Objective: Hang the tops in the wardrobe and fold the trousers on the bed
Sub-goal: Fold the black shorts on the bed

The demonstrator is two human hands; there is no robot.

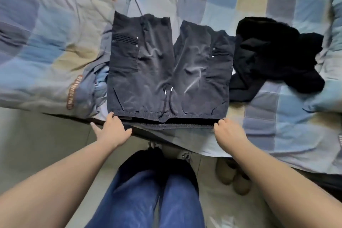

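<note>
Left hand (112,129): laid with fingers spread at the waistband's left corner.
Trousers (166,72): spread flat on the bed (55,24), not yet folded.
Right hand (227,131): right corner pinched.
Black garment (273,57): left crumpled, unsorted.

dark grey drawstring trousers (166,72) flat on blue checked quilt (55,33) | left hand (112,129), right hand (228,131) at waistband corners | crumpled black garment (273,57) just right
</note>
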